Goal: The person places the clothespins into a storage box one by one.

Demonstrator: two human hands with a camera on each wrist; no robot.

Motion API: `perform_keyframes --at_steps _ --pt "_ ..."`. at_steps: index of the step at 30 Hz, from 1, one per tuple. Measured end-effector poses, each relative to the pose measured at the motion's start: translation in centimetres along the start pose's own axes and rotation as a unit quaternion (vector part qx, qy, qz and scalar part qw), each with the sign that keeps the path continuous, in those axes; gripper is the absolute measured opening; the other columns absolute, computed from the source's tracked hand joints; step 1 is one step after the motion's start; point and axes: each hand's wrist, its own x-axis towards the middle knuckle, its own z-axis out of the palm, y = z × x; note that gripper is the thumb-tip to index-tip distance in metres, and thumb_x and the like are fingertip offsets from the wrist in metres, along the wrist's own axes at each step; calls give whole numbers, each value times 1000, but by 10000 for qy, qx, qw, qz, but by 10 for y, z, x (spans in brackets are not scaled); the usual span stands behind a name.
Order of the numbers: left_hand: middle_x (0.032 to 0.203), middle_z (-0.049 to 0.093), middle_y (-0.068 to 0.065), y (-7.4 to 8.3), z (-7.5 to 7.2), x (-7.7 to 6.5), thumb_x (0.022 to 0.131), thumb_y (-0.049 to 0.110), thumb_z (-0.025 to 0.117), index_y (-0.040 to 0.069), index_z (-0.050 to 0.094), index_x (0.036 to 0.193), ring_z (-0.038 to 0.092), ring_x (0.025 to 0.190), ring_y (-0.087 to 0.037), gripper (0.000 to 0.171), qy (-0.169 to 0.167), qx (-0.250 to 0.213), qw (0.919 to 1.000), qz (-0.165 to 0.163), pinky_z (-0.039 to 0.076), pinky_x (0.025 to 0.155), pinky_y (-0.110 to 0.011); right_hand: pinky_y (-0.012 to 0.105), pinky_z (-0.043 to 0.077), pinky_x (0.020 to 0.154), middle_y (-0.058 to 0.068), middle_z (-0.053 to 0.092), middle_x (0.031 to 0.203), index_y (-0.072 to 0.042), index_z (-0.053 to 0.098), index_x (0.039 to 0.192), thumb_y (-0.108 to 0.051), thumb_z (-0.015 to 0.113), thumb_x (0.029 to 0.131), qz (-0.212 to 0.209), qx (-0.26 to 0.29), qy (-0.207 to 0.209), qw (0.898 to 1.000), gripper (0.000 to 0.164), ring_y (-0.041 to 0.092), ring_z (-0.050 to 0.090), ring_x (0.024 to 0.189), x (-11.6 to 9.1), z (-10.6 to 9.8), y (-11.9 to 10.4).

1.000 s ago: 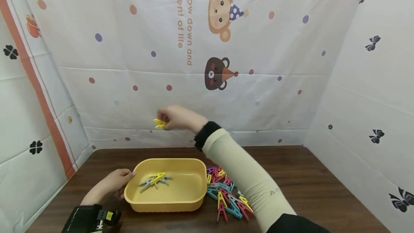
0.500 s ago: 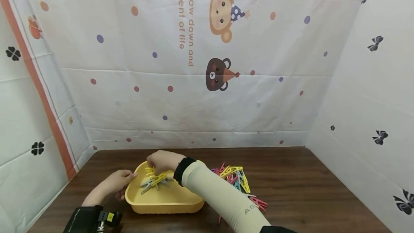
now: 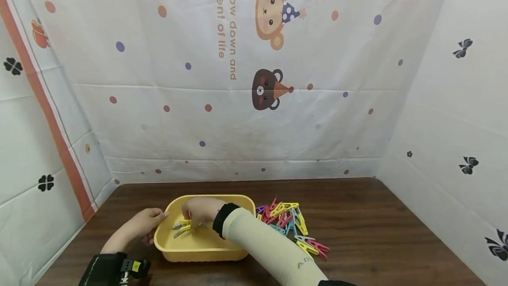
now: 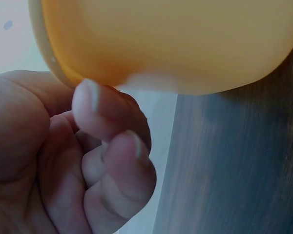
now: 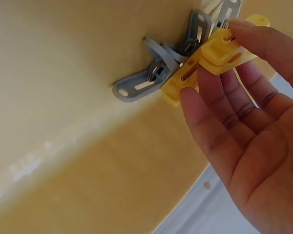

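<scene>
At the left end of a yellow plastic tub (image 3: pixel 206 255), my left hand (image 3: pixel 143 226) holds the rim, its thumb on top and its curled fingers (image 4: pixel 129 165) outside. My right hand (image 3: pixel 200 211) is inside the tub, low over a small pile of clothespins. In the right wrist view its thumb and fingers are spread around a yellow clothespin (image 5: pixel 222 51), the thumb tip overlapping the clip. Another yellow clothespin (image 5: pixel 173 90) lies under it, against grey clothespins (image 5: pixel 136 87). In the head view the right hand partly hides the pile.
Several loose clothespins, red, yellow, blue, grey and purple (image 3: pixel 285 220), lie heaped on the brown wooden table (image 3: pixel 377 228) right of the tub. My right forearm crosses the tub's right front side. White printed cloth (image 3: pixel 337 136) stands behind and along both sides.
My right hand has come down from above the tub's back side, bringing a yellow clothespin to the pile inside. Its fingers have spread. The left hand stays at the rim.
</scene>
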Motion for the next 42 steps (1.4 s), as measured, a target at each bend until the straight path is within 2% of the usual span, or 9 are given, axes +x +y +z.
perform_keyframes --at_steps 6,14,19,22,26,30,33,37,42 --pt "55 48 2 0 1 0 112 23 40 4 52 83 50 48 -10 36 23 0 10000 13 47 47 -24 15 37 59 -7 52 81 -15 58 87 -5 76 89 -127 -272 -55 9995 21 6 45 66 -4 4 -4" --pt "54 48 2 -1 0 0 112 23 41 4 52 82 51 47 -11 37 20 69 9999 80 48 47 -24 18 24 55 -6 31 68 -18 42 70 -10 74 93 10 -1250 168 9920 40 7 30 61 -8 9 -13" --pt "53 49 1 0 0 0 111 22 43 4 52 81 52 46 -12 36 71 147 9998 106 48 46 -25 19 24 54 -6 28 68 -18 39 68 -11 76 92 85 -1291 127 9915 44 8 29 60 -9 9 -14" --pt "52 49 2 0 0 0 111 21 43 4 52 80 52 46 -12 36 74 148 9998 127 49 46 -26 17 27 54 -7 34 70 -18 46 72 -13 77 92 67 -1035 74 9946 38 7 33 60 -8 9 -12" --pt "52 49 2 1 2 -1 111 22 43 4 52 80 52 45 -11 36 123 96 9999 50 48 46 -25 15 41 60 -9 61 87 -18 67 92 -14 78 91 35 -563 -42 9984 12 4 51 68 -7 1 -7" --pt "52 50 1 1 5 -1 110 22 44 3 54 83 53 44 -11 35 156 21 9998 -87 50 46 -25 13 46 67 -3 72 101 -13 73 105 -16 79 90 -215 -308 169 9992 17 4 61 79 -13 -24 3" --pt "53 51 1 2 6 -1 110 22 44 1 56 86 54 44 -11 34 175 10 9996 -199 51 46 -25 13 46 72 3 74 102 -9 73 107 -16 77 92 -394 48 601 9974 17 7 62 84 -30 -57 13" --pt "55 52 -1 4 5 -2 110 22 44 1 58 89 54 45 -12 33 188 69 9995 -256 52 46 -26 18 49 77 5 72 100 -8 71 104 -15 72 96 -445 549 1189 9904 11 11 60 85 -69 -99 29" --pt "55 52 0 6 3 -2 110 22 44 0 58 89 54 45 -12 33 238 132 9993 -247 52 47 -27 20 52 74 6 71 94 -7 70 101 -16 68 99 -355 558 1599 9849 9 9 59 79 -129 -118 65"
